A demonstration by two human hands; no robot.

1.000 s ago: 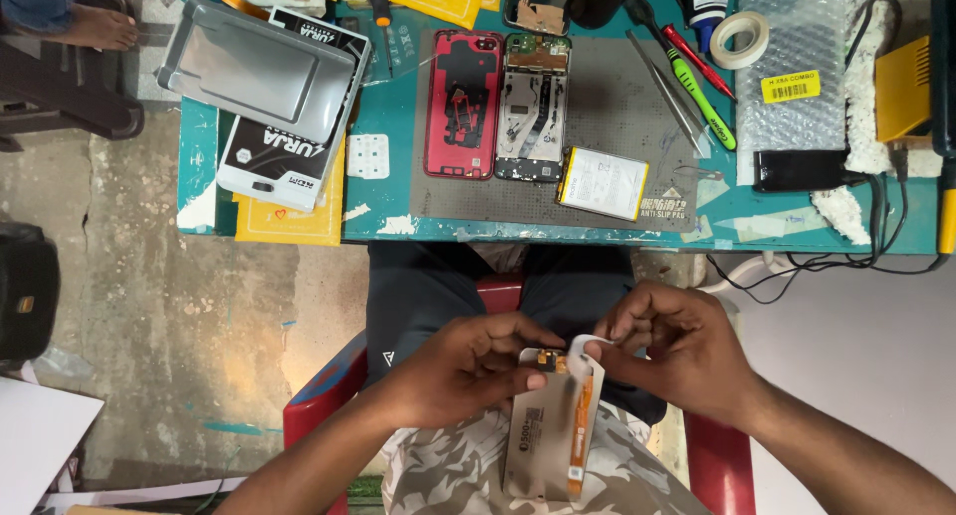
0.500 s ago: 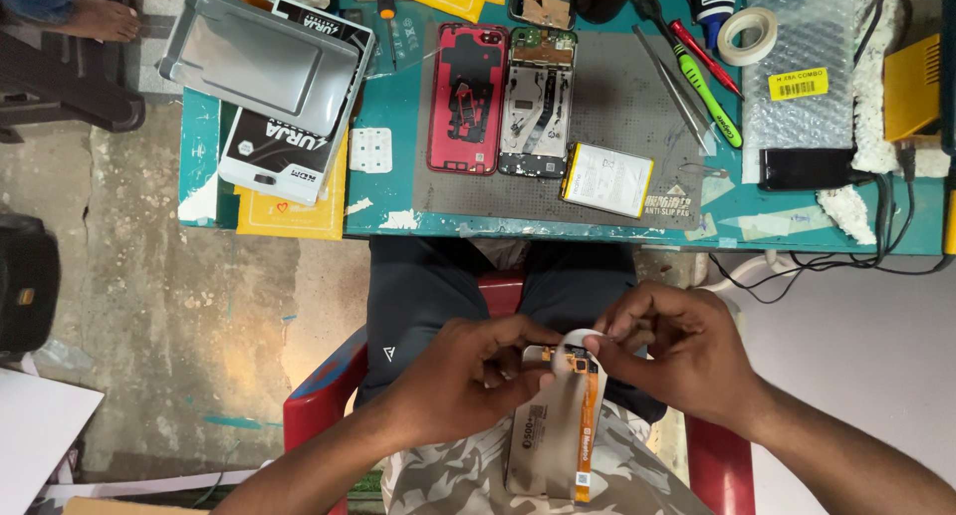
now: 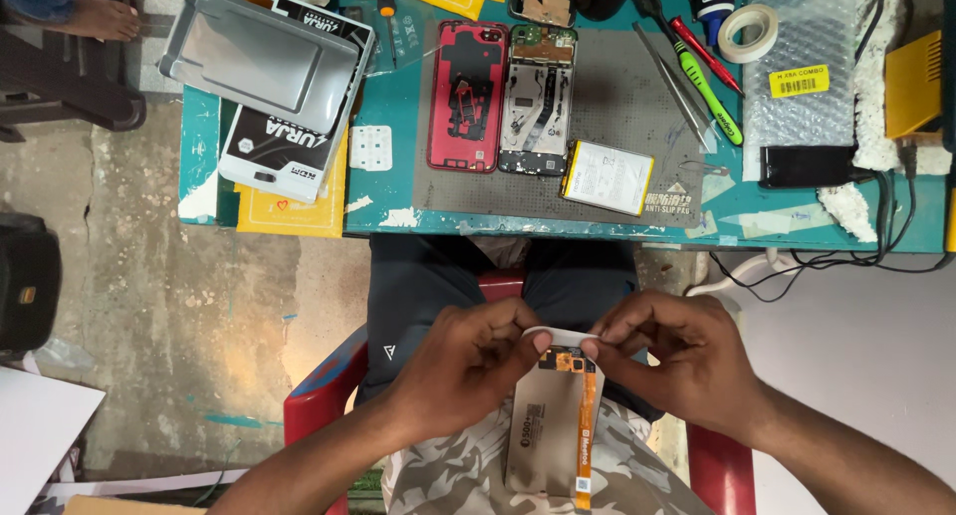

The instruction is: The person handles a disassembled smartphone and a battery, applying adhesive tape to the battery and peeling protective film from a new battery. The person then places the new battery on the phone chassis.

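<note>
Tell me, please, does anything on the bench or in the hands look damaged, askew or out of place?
The green tabletop is worn, with paint chipped white along its front edge. The red back cover and opened phone lie dismantled on the grey mat. The left hand and right hand pinch a flat phone part; nothing seems spilled.

Bare forearms, dark shorts (image 3: pixel 428 286) with small white logo, camouflage shirt (image 3: pixel 448 475).

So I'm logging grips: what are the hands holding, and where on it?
Both the left hand and right hand pinch the top edge of a phone screen panel, by its orange flex cable.
</note>
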